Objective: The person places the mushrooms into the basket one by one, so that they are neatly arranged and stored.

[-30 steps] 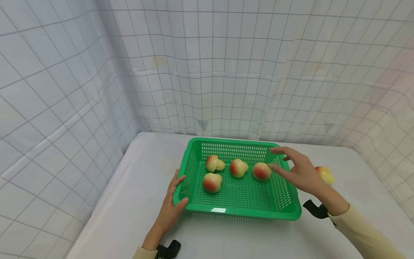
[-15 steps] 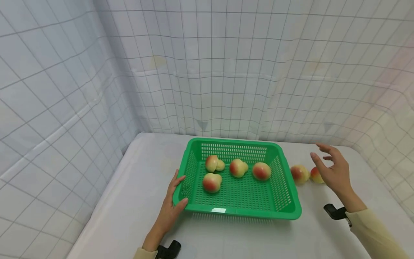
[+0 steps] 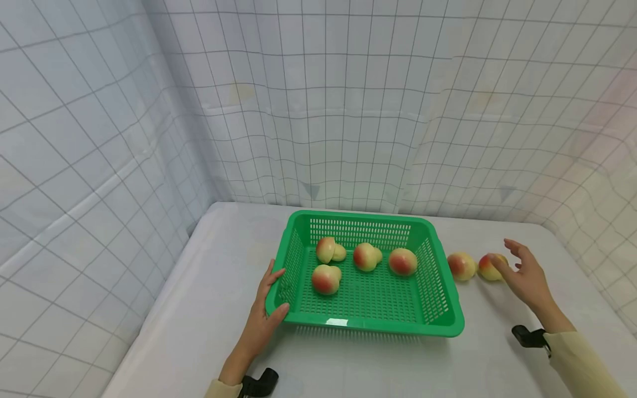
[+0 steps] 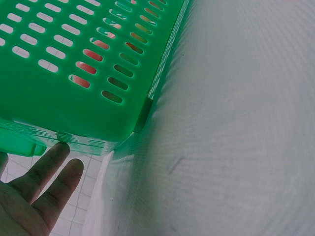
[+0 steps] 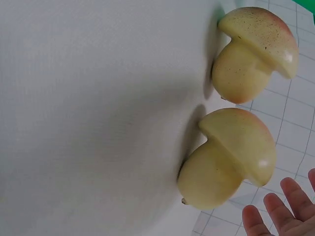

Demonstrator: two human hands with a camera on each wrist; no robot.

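Note:
A green plastic basket (image 3: 373,326) holds several red-and-yellow toy mushrooms, one of them a mushroom (image 3: 402,262) by its right wall. My left hand (image 3: 261,318) holds the basket's near left corner, thumb and a finger over the rim; in the left wrist view, two fingers (image 4: 61,189) stick out beside the perforated wall. Right of the basket lie two more toy mushrooms, a nearer one (image 3: 461,266) and one farther right (image 3: 490,267). Beside that farther one hovers my right hand (image 3: 527,279), fingers spread and holding nothing. In the right wrist view, my fingertips are apart from the lower mushroom (image 5: 226,157).
A white cloth (image 3: 199,309) covers the table. White grid-patterned curtains (image 3: 318,110) hang behind it and along both sides. A black wrist camera (image 3: 530,336) is strapped to my right wrist.
My right hand has swung from above the basket's right side out to the right and lowered beside the farther mushroom, uncovering the nearer one. The left hand and basket have stayed put.

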